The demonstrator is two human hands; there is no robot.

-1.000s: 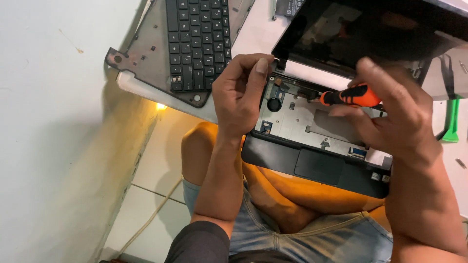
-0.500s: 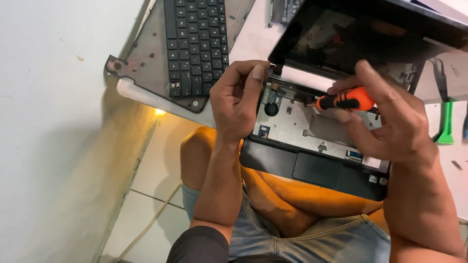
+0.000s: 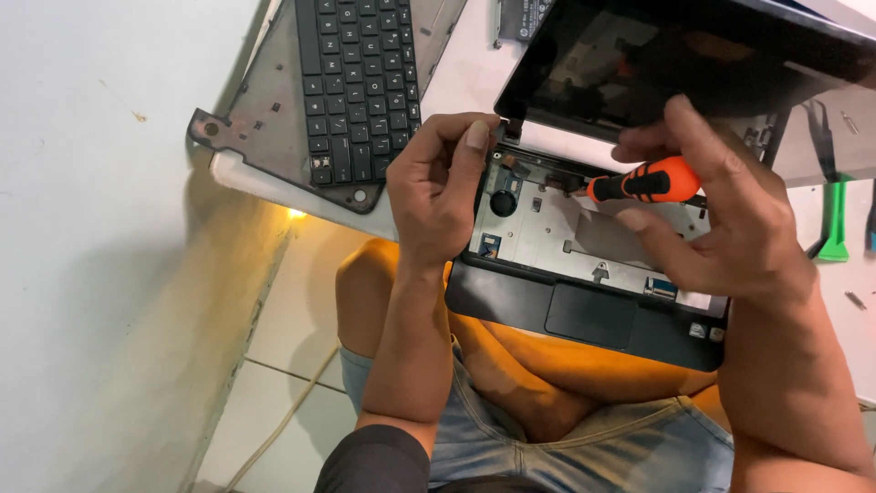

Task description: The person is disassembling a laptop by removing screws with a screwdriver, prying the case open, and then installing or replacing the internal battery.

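step: screw work at hinge corner of laptop base [image 3: 584,274], resting on lap | right hand [image 3: 721,228]: fingers clamped on orange screwdriver [image 3: 643,181] | left hand [image 3: 438,187]: fingers curled together, steadying base edge | next: keep tip seated, likely turn

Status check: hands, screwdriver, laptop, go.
Left hand steadies laptop base at hinge corner. Right hand grips orange screwdriver, tip over chassis. Removed keyboard lies aside.

White table [image 3: 456,82] bearing keyboard [image 3: 356,82]
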